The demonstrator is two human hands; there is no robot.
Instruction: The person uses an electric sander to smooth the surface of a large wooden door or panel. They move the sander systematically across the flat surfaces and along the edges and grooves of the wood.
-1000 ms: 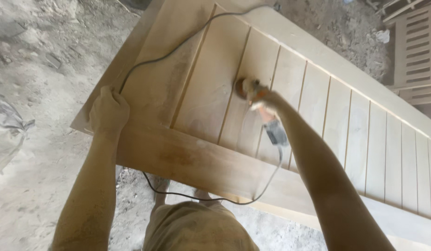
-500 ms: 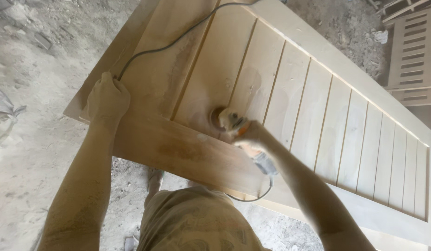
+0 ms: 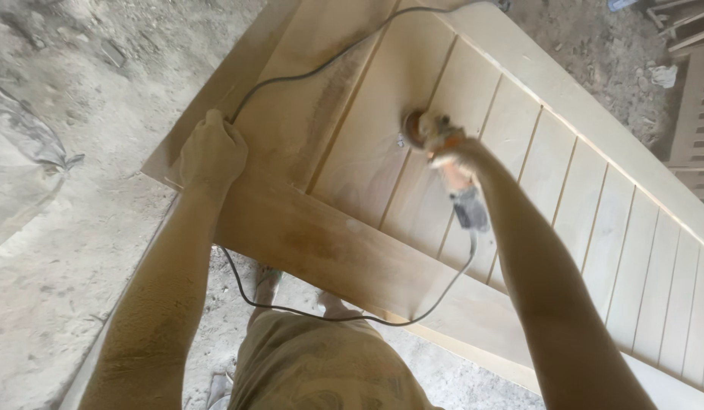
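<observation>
The right hand grips an orange handheld power sander on the pale slatted wooden door panel. At the panel's left edge, the left hand is fisted round the sander's thin dark cable.

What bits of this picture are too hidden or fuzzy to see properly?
- Head view: sander disc, blurred, partly behind the right hand.
- Cord far end, cut off by the top edge.
- Door far end, cut off at right.
- Left hand fingers curl over the door's edge.
</observation>
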